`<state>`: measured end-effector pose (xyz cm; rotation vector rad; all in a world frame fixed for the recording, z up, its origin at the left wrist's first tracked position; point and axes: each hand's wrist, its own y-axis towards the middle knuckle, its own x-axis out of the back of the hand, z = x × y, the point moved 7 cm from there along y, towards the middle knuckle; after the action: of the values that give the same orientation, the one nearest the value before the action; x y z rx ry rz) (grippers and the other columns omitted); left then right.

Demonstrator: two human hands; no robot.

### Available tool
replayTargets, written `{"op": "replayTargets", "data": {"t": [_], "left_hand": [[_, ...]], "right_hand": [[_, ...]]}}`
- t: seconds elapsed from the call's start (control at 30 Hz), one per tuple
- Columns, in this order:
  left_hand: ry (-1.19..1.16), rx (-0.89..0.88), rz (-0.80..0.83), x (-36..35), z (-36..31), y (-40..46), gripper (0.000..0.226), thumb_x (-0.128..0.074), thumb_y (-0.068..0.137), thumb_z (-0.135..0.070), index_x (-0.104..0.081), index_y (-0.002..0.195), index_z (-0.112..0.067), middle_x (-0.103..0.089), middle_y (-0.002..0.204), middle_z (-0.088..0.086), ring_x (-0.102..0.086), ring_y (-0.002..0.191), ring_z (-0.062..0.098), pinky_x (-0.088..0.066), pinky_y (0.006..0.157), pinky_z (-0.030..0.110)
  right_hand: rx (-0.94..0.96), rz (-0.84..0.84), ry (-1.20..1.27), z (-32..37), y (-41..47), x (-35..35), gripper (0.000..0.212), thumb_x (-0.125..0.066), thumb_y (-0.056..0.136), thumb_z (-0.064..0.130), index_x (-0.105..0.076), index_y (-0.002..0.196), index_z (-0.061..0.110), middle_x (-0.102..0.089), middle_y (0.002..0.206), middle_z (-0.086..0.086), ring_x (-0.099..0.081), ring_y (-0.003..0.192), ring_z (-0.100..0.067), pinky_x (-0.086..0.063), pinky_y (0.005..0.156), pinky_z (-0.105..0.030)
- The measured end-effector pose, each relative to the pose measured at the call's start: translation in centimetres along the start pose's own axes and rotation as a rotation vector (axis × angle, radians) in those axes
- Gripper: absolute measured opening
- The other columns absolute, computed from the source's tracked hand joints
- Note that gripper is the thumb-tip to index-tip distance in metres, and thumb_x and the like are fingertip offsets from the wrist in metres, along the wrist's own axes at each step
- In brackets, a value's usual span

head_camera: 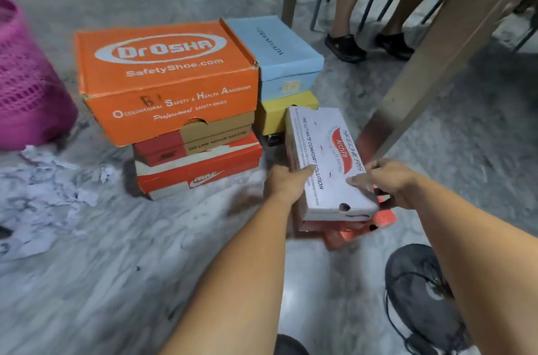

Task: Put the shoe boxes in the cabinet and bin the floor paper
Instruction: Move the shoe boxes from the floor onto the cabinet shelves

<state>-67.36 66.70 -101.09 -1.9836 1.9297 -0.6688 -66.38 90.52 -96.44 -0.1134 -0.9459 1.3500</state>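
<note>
- Floor (145, 253): grey marble; everything for the task sits on it, no cabinet in view.
- Orange box (167, 78): biggest, tops the main stack at 11 o'clock of the hands. It overhangs the smaller boxes below, so I'd judge the stack top-heavy.
- Pink basket (26, 78): far left, 9 o'clock. Likely the bin for the paper, since the scraps lie right beside it.
- Paper (43, 194): torn white scraps spread at 8 o'clock, just below the basket. Not yet binned.
- Blue box (276, 49): at 12 o'clock, on a yellow box (273, 116), touching the orange box's right side.
- Red boxes (198, 162): two, under the orange box, carrying the stack.
- White box (329, 162): centre-right, tilted, on a lower red-orange box (384, 219), just beside a table leg (436, 69).
- Left hand (286, 184): grips the white box's left long edge, thumb on the lid.
- Right hand (390, 180): fingers curl over the right edge. Opposed side grip keeps the lid closed for a lift.
- Whether the lower box is also held: cannot tell.
- Fan (422, 296): dark, on the floor at 5 o'clock; its cord is a snag risk when stepping back.
</note>
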Motion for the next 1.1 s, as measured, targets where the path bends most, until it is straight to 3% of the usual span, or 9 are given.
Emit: {"op": "replayTargets", "data": {"t": [0.17,0.33,0.43,0.53,0.6,0.8,0.93,1.03,1.1], "left_hand": [[0.012,0.248,0.267,11.4,5.1,-6.2,0.085,-0.089,0.072,-0.044,-0.047,0.142,-0.02,-0.061,0.138,0.007,-0.061,0.117,0.028,-0.063,0.082,0.038],[-0.153,0.374,0.117,27.6,13.2,-15.3,0.115,-0.092,0.071,-0.032,-0.018,0.159,-0.02,-0.047,0.154,0.01,-0.051,0.134,0.034,-0.053,0.103,0.044],[-0.22,0.42,-0.026,36.2,19.6,-21.1,0.136,-0.098,0.051,-0.042,-0.017,0.159,-0.022,-0.053,0.151,0.002,-0.058,0.126,0.022,-0.056,0.098,0.042],[-0.322,0.425,-0.233,43.1,24.6,-27.3,0.066,-0.095,0.067,-0.027,-0.057,0.12,-0.023,-0.076,0.118,0.0,-0.072,0.103,0.017,-0.06,0.089,0.041],[-0.39,0.388,-0.309,46.5,27.1,-30.4,0.042,-0.089,0.075,-0.011,-0.06,0.104,-0.021,-0.08,0.092,0.001,-0.077,0.087,0.021,-0.062,0.084,0.044],[-0.495,0.281,-0.582,57.2,29.8,-32.9,0.075,-0.097,0.057,-0.029,-0.065,0.122,-0.007,-0.076,0.107,0.021,-0.07,0.105,0.045,-0.054,0.095,0.063],[-0.46,0.176,-0.833,65.0,30.1,-31.6,0.031,-0.081,0.084,-0.015,-0.069,0.113,-0.014,-0.077,0.111,0.013,-0.075,0.086,0.026,-0.063,0.073,0.035],[-0.314,0.108,-1.05,70.2,29.7,-30.3,0.034,-0.076,0.089,-0.018,-0.065,0.121,-0.012,-0.074,0.111,0.006,-0.068,0.078,0.012,-0.053,0.052,0.016],[-0.206,0.03,-1.197,73.1,29.5,-29.7,0.052,-0.076,0.089,-0.023,-0.056,0.135,-0.013,-0.072,0.118,0.005,-0.069,0.094,0.016,-0.056,0.069,0.014]], "right_hand": [[-0.001,0.343,-0.173,4.5,-4.8,-8.8,0.042,-0.087,0.074,0.007,-0.061,0.106,0.012,-0.074,0.096,-0.008,-0.065,0.084,-0.03,-0.054,0.06,-0.035],[0.01,0.702,-0.385,8.8,-12.6,-24.5,0.042,-0.083,0.078,0.003,-0.069,0.116,0.012,-0.078,0.103,-0.011,-0.07,0.099,-0.029,-0.062,0.08,-0.054],[0.073,0.887,-0.534,10.5,-17.5,-35.0,0.038,-0.077,0.083,0.0,-0.068,0.119,0.011,-0.078,0.103,-0.014,-0.072,0.102,-0.027,-0.054,0.091,-0.068],[0.143,1.04,-0.691,11.6,-22.7,-45.1,0.039,-0.074,0.087,0.0,-0.065,0.123,0.014,-0.079,0.108,-0.01,-0.074,0.106,-0.022,-0.055,0.091,-0.067],[0.212,1.113,-0.77,12.1,-25.7,-50.7,0.039,-0.069,0.09,-0.001,-0.063,0.124,0.017,-0.078,0.112,-0.007,-0.073,0.111,-0.022,-0.055,0.09,-0.066],[0.273,1.308,-0.641,16.5,-32.2,-63.7,0.062,-0.065,0.096,0.003,-0.055,0.139,0.045,-0.058,0.14,-0.003,-0.05,0.135,-0.04,-0.052,0.084,-0.074],[0.507,1.217,-0.492,20.8,-35.2,-71.5,0.065,-0.066,0.092,0.001,-0.056,0.138,0.044,-0.07,0.125,-0.002,-0.066,0.113,-0.029,-0.059,0.088,-0.061],[0.679,1.113,-0.314,23.8,-37.0,-77.0,0.055,-0.063,0.088,-0.004,-0.064,0.129,0.033,-0.073,0.119,-0.007,-0.069,0.101,-0.027,-0.06,0.087,-0.055],[0.777,1.069,-0.201,25.4,-37.9,-80.8,0.047,-0.061,0.087,-0.009,-0.069,0.122,0.02,-0.072,0.11,-0.01,-0.069,0.089,-0.029,-0.062,0.079,-0.044]]}}
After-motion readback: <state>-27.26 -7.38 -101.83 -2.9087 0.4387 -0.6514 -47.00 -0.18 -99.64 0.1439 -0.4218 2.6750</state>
